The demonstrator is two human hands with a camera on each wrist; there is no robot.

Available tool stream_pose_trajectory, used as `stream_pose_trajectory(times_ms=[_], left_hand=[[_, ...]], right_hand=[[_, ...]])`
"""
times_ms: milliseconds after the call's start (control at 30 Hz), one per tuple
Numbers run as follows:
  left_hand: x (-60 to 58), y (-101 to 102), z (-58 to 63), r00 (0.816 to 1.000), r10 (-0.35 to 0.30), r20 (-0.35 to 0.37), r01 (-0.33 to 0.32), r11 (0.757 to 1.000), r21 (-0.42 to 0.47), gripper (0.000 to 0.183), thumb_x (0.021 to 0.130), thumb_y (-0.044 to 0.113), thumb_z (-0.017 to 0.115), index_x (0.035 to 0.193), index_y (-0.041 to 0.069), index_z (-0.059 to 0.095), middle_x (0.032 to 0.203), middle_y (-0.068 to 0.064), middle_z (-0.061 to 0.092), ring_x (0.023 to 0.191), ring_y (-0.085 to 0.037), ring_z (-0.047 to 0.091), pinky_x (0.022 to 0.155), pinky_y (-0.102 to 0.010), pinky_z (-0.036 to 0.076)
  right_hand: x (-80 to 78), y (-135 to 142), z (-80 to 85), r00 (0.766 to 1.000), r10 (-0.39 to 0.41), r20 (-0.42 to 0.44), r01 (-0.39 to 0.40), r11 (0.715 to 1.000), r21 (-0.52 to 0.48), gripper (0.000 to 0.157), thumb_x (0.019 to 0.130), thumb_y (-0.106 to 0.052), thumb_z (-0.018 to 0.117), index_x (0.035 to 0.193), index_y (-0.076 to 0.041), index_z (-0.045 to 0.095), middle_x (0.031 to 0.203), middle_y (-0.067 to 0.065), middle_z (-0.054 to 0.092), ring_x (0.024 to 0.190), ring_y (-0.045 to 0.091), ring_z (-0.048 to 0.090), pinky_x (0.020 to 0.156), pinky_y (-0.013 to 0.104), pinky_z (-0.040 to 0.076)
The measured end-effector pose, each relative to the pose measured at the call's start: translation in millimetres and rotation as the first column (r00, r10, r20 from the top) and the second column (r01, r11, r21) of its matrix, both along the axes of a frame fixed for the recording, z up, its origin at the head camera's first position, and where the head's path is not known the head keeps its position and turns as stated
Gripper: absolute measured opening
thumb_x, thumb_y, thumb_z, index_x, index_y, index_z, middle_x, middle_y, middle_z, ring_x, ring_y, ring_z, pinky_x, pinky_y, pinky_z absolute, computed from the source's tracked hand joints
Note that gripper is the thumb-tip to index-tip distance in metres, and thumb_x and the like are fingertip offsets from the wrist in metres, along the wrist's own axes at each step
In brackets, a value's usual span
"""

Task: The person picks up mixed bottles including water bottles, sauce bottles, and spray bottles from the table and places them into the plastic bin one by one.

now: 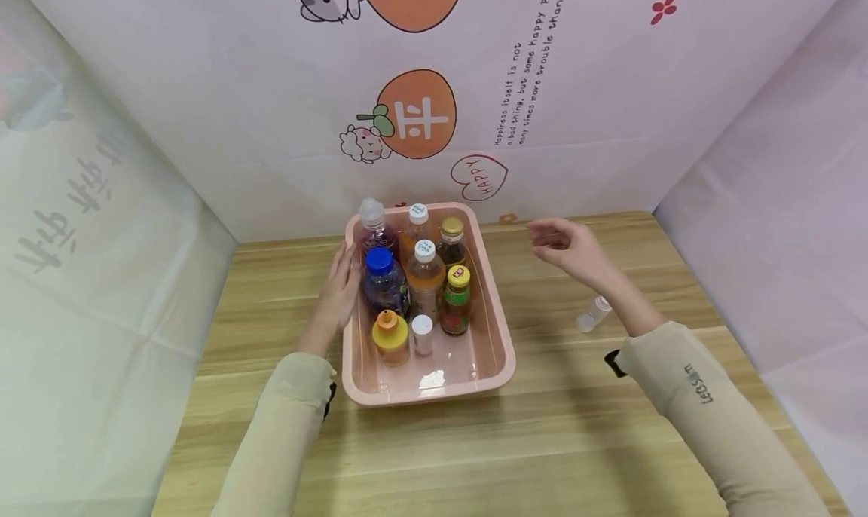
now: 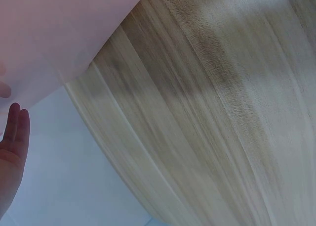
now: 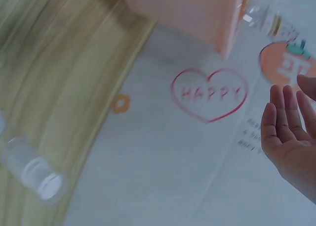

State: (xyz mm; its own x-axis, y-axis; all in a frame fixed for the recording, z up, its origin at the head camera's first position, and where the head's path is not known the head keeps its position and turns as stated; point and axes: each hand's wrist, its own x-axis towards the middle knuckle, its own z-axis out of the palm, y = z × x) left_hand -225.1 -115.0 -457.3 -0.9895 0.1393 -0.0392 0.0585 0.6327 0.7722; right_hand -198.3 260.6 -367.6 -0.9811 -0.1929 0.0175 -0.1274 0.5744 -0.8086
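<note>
A pink plastic tub [image 1: 502, 351] stands on the table with several bottles in it. Along its left wall rests my left hand [image 1: 339, 287], fingers nearly straight; the left wrist view shows those fingers [image 2: 19, 129] beside the tub's side. To the right of the tub my right hand [image 1: 573, 253] hovers with loosely bent fingers and nothing in them, also plain in the right wrist view. Below the right forearm, a small clear bottle with a white cap [image 1: 591, 317] lies on the table. Inside the tub are a blue-capped bottle [image 1: 385, 287], a yellow squeeze bottle [image 1: 391, 341] and a small white-capped bottle [image 1: 423, 340].
More bottles share the tub: a green-labelled one with a yellow cap [image 1: 456, 306], an orange drink bottle [image 1: 426, 279] and a gold-lidded jar [image 1: 452, 238]. A printed white sheet [image 1: 271, 125] hangs behind the wooden table [image 1: 434, 464], with white sheets at both sides.
</note>
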Motion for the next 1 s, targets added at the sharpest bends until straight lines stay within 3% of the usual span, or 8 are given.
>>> stream_pose_trajectory(times_ms=[133,367,500,633,800,1000], left_hand=[[1.2,0,0.7,1.0,-0.002,0.004,0.002,1.0,-0.006,0.052,0.104,0.037,0.021,0.153,0.02,0.015,0.162,-0.003,0.001,0.147,-0.036,0.013,0.118,-0.057,0.018],[0.6,1,0.8,1.0,0.0,0.018,0.0,1.0,-0.009,0.053,0.104,0.039,0.019,0.153,0.021,0.013,0.162,-0.003,0.0,0.148,-0.036,0.012,0.118,-0.058,0.016],[0.5,1,1.3,1.0,0.002,0.019,-0.002,1.0,-0.005,0.053,0.104,0.038,0.019,0.153,0.02,0.014,0.162,-0.002,0.001,0.148,-0.035,0.011,0.118,-0.057,0.016],[0.3,1,1.7,1.0,0.003,0.022,-0.003,1.0,-0.004,0.053,0.104,0.038,0.02,0.153,0.021,0.015,0.162,-0.001,0.001,0.148,-0.035,0.012,0.119,-0.056,0.016],[0.1,0,1.8,1.0,0.0,0.023,0.0,1.0,-0.005,0.053,0.104,0.037,0.02,0.153,0.02,0.014,0.162,-0.002,0.0,0.148,-0.035,0.012,0.119,-0.056,0.016],[0.2,0,1.4,1.0,0.002,0.023,-0.002,1.0,0.001,0.053,0.104,0.039,0.019,0.153,0.021,0.014,0.162,-0.001,0.0,0.148,-0.035,0.011,0.118,-0.057,0.016]], right_hand=[[-1.0,26,-11.8,0.998,-0.046,0.031,0.045,0.999,0.019,0.044,0.094,-0.012,0.055,0.135,0.0,0.047,0.126,0.023,0.054,0.093,-0.012,0.051,0.077,0.004,0.047],[1.0,54,-30.7,0.995,-0.09,0.031,0.088,0.994,0.071,0.045,0.094,-0.009,0.055,0.136,0.003,0.045,0.124,0.025,0.054,0.09,-0.009,0.05,0.074,0.003,0.046],[2.4,63,-39.9,0.995,-0.097,0.032,0.094,0.992,0.087,0.044,0.092,-0.004,0.055,0.133,0.008,0.045,0.121,0.03,0.054,0.098,0.014,0.059,0.073,0.003,0.046],[3.5,73,-51.4,0.994,-0.096,0.052,0.089,0.989,0.121,0.046,0.091,0.0,0.055,0.133,0.011,0.044,0.12,0.033,0.054,0.109,0.043,0.056,0.072,0.002,0.044],[6.3,83,-63.6,0.991,-0.095,0.099,0.078,0.984,0.161,0.048,0.089,-0.002,0.058,0.133,0.011,0.043,0.122,0.033,0.053,0.115,0.048,0.052,0.073,0.003,0.043],[11.6,91,-71.4,0.984,-0.092,0.153,0.063,0.981,0.185,0.053,0.088,-0.003,0.059,0.135,0.01,0.04,0.125,0.034,0.05,0.122,0.049,0.046,0.083,0.017,0.046]])
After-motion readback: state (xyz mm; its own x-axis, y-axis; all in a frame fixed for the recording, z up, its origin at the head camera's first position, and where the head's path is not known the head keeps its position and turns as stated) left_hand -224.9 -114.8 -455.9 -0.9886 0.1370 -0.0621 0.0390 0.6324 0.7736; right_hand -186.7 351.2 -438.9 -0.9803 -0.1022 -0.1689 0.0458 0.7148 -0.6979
